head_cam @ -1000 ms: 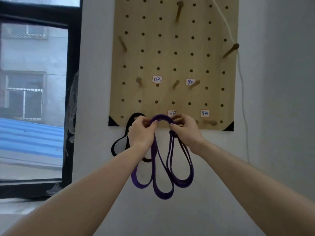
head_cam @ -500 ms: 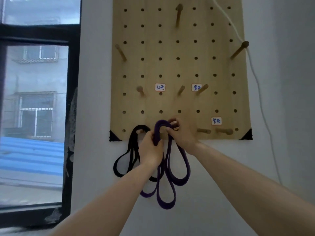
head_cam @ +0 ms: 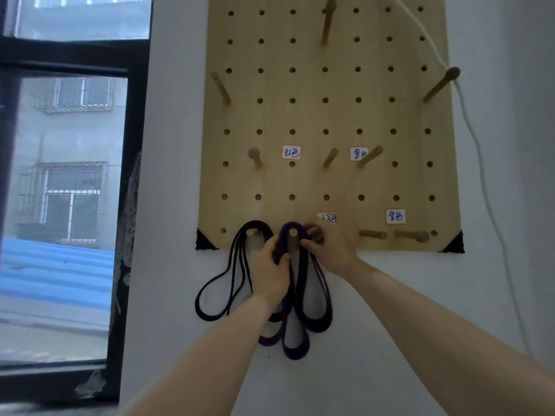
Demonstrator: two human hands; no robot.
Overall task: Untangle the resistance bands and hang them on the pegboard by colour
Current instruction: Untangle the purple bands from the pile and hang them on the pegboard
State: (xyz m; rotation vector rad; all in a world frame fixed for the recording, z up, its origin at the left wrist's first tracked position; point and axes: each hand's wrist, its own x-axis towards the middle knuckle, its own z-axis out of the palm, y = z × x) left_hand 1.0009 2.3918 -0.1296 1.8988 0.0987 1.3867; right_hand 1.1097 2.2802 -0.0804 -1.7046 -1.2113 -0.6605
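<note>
Purple bands [head_cam: 295,352] are looped over a peg [head_cam: 292,233] in the bottom row of the pegboard [head_cam: 300,115], with their loops hanging down the wall. The left hand [head_cam: 268,271] is curled round the left strands just below the peg. The right hand [head_cam: 330,250] pinches the right side of the loop, its fingertips blurred. It covers half of a paper label [head_cam: 329,217], which can't be read. Black bands [head_cam: 256,222] hang on the next peg [head_cam: 250,232] to the left, their lower right part hidden behind the left wrist. The pegboard's top is cut off. Window [head_cam: 69,175] at far left.
</note>
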